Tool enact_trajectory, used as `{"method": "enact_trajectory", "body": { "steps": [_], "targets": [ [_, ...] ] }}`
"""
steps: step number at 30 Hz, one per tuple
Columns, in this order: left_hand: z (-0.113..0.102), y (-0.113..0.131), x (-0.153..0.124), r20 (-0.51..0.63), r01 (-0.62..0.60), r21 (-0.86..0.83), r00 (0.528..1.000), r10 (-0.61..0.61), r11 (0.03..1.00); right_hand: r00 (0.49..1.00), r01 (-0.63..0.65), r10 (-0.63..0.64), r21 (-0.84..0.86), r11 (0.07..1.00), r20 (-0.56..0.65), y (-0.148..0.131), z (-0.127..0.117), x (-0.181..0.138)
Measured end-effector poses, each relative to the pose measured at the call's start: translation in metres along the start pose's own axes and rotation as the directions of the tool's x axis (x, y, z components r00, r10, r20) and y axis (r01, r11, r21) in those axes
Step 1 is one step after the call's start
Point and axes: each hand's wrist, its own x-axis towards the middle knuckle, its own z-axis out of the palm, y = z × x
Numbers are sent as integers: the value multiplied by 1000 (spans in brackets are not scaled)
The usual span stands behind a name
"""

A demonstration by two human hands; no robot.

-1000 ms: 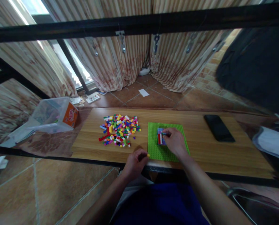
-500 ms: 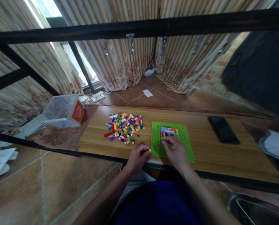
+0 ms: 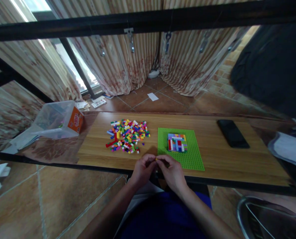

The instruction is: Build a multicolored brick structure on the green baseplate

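Between the fingertips of both my hands is a small yellow toy brick (image 3: 156, 159), mostly covered. My left hand (image 3: 143, 168) pinches it from the left, and my right hand (image 3: 172, 172) meets it from the other side. Both are closed near the table's front edge, by the lower left corner of a green baseplate (image 3: 195, 156). A low multicoloured brick build (image 3: 177, 143) stands on that plate, with red, white, blue and purple bricks on top. Left of the plate lies a pile of loose bricks (image 3: 130, 134) in many colours.
A black phone (image 3: 233, 133) lies on the right part of the wooden table (image 3: 93, 142). Beyond the left end stands a clear plastic box (image 3: 54, 119) with an orange label. A black metal bar (image 3: 148, 20) crosses above. Papers (image 3: 288, 149) lie at the right.
My right hand has left the brick build and moved left and down to meet my left hand at the yellow brick. The build is now uncovered. The camera view has shifted slightly.
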Motion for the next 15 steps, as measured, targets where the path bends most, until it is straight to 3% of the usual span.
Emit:
{"method": "enact_trajectory", "body": {
  "steps": [4, 10, 15],
  "targets": [
    [0, 3, 0, 1, -2, 59, 1000, 2, 998, 998, 56, -57, -32, 998, -41, 4, -15, 2],
    [-2, 1, 0, 33, -28, 117, 999, 24, 993, 970, 82, -125, -202, 976, -208, 22, -65, 20],
    [-1, 0, 0, 41, -39, 141, 999, 34, 989, 958, 215, -273, -412, 886, -87, 32, -89, 41]
  ]
}}
